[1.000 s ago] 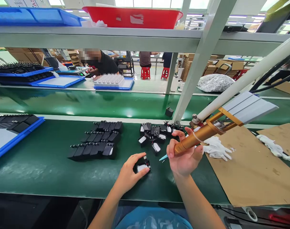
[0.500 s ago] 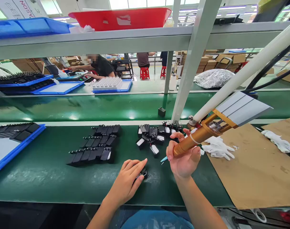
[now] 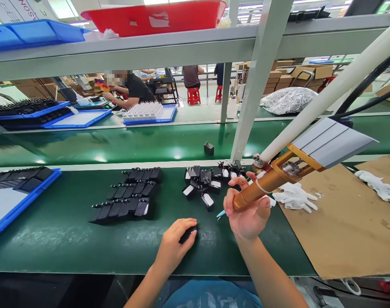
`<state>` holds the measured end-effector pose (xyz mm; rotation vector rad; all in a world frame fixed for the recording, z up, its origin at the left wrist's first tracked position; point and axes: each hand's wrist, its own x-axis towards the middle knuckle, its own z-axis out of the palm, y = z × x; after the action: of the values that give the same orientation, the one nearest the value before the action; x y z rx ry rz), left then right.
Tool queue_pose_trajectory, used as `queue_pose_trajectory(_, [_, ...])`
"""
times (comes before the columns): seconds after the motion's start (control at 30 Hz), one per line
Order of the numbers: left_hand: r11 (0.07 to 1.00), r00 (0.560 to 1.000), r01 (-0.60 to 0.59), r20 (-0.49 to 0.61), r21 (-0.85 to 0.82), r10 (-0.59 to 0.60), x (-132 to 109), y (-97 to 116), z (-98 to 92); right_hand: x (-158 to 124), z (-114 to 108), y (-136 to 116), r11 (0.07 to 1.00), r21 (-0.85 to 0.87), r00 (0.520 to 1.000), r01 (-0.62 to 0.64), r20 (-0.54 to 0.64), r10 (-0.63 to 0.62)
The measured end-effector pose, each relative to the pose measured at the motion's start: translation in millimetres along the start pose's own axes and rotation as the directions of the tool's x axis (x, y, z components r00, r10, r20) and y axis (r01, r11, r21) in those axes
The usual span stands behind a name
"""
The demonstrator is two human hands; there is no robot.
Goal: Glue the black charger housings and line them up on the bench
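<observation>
Factory bench: a person's left hand is lying on the dark green bench mat. Its fingers are curling down over a small black plastic housing and pinning it to the surface near the front edge. The right hand is wrapping tightly around a gold-coloured cylindrical hand tool. Its pale blue tip is pointing down and left, just above the mat and a little apart from the housing. Neat rows of black housings are lying to the left, with a loose pile of black housings behind the hands. A pair of white fabric gloves is resting on a brown cardboard sheet to the right.
</observation>
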<state>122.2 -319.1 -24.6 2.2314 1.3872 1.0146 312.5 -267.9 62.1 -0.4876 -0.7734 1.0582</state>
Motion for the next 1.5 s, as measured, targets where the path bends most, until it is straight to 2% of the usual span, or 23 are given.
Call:
queue_pose_trajectory(0.1, [0.999, 0.999, 0.044, -0.01, -0.024, -0.044, -2, -2, 1.5, 0, 0, 0, 1.0, 0.006, 1.0, -0.005, 0.001, 0.005])
queue_pose_trajectory(0.2, [0.998, 0.997, 0.058, 0.044, -0.029, -0.057, 0, -3, -3.3, 0, -1, 0, 1.0, 0.008, 1.0, -0.004, 0.0, 0.004])
queue_pose_trajectory(0.3, [1.0, 0.995, 0.007, 0.099, -0.018, -0.005, 3, -4, -8.2, 1, -1, 0, 1.0, 0.001, 1.0, -0.003, 0.005, 0.003])
queue_pose_trajectory(0.4, [0.998, 0.993, -0.059, 0.106, 0.009, 0.058, 2, -5, -6.9, 1, -2, 0, 1.0, 0.004, 1.0, 0.004, 0.011, -0.004])
queue_pose_trajectory(0.5, [0.992, 0.996, -0.087, 0.044, 0.09, 0.083, -5, -5, 1.9, 1, -1, -1, 1.0, 0.003, 1.0, 0.009, 0.006, -0.009])
queue_pose_trajectory(0.63, [0.97, 0.989, -0.091, -0.097, 0.226, 0.116, -15, -5, 17.5, 1, -1, -2, 1.0, 0.019, 1.0, 0.008, 0.012, -0.008])
queue_pose_trajectory(0.7, [0.962, 0.99, -0.052, -0.115, 0.268, 0.086, -18, -5, 22.3, 1, -1, -2, 1.0, 0.021, 1.0, 0.008, 0.013, -0.008])
queue_pose_trajectory(0.8, [0.964, 0.998, 0.028, -0.063, 0.264, -0.012, -20, -5, 22.2, 2, -1, -1, 1.0, 0.009, 1.0, 0.009, 0.01, -0.009])
queue_pose_trajectory(0.87, [0.983, 0.995, 0.095, 0.004, 0.159, -0.097, -19, -5, 17.7, 2, -2, -1, 1.0, 0.001, 1.0, 0.01, 0.007, -0.01])
queue_pose_trajectory(0.93, [0.972, 0.972, 0.229, 0.062, -0.043, -0.226, -15, -4, 11.8, 2, -2, -1, 1.0, 0.0, 1.0, 0.009, 0.004, -0.009])
queue_pose_trajectory(0.97, [0.928, 0.946, 0.323, 0.085, -0.184, -0.313, -13, -2, 8.9, 2, -2, -2, 1.0, 0.002, 1.0, 0.007, 0.003, -0.007])
queue_pose_trajectory(1.0, [0.839, 0.907, 0.418, 0.11, -0.349, -0.407, -10, 0, 6.3, 2, -2, -2, 1.0, 0.004, 1.0, 0.005, 0.002, -0.005])
queue_pose_trajectory(1.03, [0.696, 0.857, 0.492, 0.148, -0.523, -0.494, -7, 3, 4.3, 2, -2, -2, 1.0, 0.005, 1.0, 0.002, 0.0, -0.002])
queue_pose_trajectory(1.07, [0.515, 0.807, 0.523, 0.201, -0.679, -0.555, -4, 6, 2.8, 2, -2, -2, 1.0, 0.004, 1.0, 0.0, -0.004, 0.0])
queue_pose_trajectory(1.13, [0.16, 0.747, 0.479, 0.306, -0.863, -0.591, 0, 14, 1.2, 2, -3, -2, 1.0, 0.003, 1.0, 0.003, -0.01, -0.003])
queue_pose_trajectory(1.17, [0.03, 0.735, 0.442, 0.343, -0.896, -0.585, 2, 17, 0.9, 2, -4, -2, 1.0, 0.002, 1.0, 0.006, -0.014, -0.006])
queue_pose_trajectory(1.23, [-0.125, 0.723, 0.4, 0.397, -0.908, -0.565, 3, 20, 0.4, 3, -5, -1, 1.0, -0.003, 1.0, 0.01, -0.02, -0.01])
queue_pose_trajectory(1.3, [-0.208, 0.713, 0.385, 0.433, -0.899, -0.551, 3, 21, -0.7, 4, -6, -1, 1.0, -0.009, 1.0, 0.009, -0.023, -0.009])
queue_pose_trajectory(1.37, [-0.236, 0.703, 0.38, 0.445, -0.894, -0.555, 0, 19, -3.1, 5, -6, -1, 1.0, -0.012, 1.0, 0.01, -0.026, -0.01])
queue_pose_trajectory(1.43, [-0.192, 0.685, 0.39, 0.423, -0.901, -0.594, -5, 15, -7.9, 5, -7, -1, 1.0, -0.012, 0.999, 0.011, -0.033, -0.011])
queue_pose_trajectory(1.5, [-0.057, 0.663, 0.413, 0.343, -0.909, -0.665, -14, 8, -17.4, 5, -9, -1, 1.0, -0.013, 0.999, 0.008, -0.039, -0.009])
